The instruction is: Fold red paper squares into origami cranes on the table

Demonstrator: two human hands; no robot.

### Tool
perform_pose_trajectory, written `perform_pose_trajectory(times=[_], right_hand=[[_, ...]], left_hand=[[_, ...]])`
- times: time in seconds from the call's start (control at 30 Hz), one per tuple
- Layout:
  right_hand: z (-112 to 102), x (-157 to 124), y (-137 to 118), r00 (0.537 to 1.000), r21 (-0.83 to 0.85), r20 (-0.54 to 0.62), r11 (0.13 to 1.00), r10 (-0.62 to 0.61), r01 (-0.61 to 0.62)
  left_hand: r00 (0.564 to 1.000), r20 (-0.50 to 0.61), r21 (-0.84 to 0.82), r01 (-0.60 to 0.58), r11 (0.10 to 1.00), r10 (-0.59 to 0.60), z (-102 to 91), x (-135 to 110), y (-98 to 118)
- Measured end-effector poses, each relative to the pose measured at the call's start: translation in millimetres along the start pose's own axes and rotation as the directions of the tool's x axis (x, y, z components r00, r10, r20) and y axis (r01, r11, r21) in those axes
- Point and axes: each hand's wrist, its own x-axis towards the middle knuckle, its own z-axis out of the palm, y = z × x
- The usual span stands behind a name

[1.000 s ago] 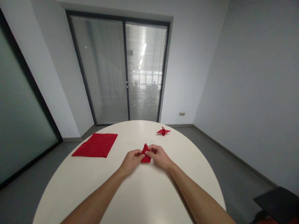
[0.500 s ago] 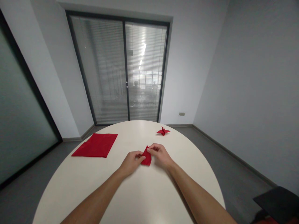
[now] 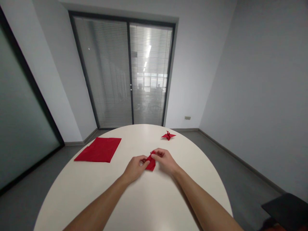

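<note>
A small piece of folded red paper (image 3: 151,165) is held between both hands, just above or on the middle of the round table. My left hand (image 3: 136,166) pinches its left edge between thumb and fingers. At its upper right, my right hand (image 3: 165,159) grips the top part with thumb and fingertips. The fingers hide part of the folds. Beyond my right hand stands a finished red origami crane (image 3: 168,135) with spread wings.
Red paper sheets (image 3: 99,150) lie flat at the left of the white round table (image 3: 130,205). A black chair (image 3: 286,207) stands at the lower right. Behind the table is a glass partition with blinds (image 3: 125,73).
The top of the red paper has bent over to the right under my right fingers. My left hand stays nearly still on the paper.
</note>
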Motion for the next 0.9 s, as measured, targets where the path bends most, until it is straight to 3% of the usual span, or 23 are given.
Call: perform_pose_trajectory(times=[0.3, 0.5, 0.67, 0.9], right_hand=[[2, 0, -2, 0.999, 0.028, -0.038, 1.0, -0.01, 0.011], [-3, 1, -6, 0.999, -0.083, -0.033, 0.997, -0.005, 0.003], [-9, 2, -6, 0.996, -0.05, -0.086, 0.998, 0.035, -0.039], [-8, 1, 5, 0.997, 0.018, 0.051, 0.998, 0.065, -0.066]], left_hand=[[1.0, 0.024, 0.005, 0.0, 1.0, 0.0, 0.9, -1, 0], [0.998, 0.058, 0.011, 0.011, 1.0, -0.011, 1.2, -2, 2], [1.0, 0.019, 0.037, -0.001, 0.999, 0.0, -0.2, -1, 0], [0.999, -0.044, 0.009, -0.007, 1.0, 0.007, 0.7, 1, -4]])
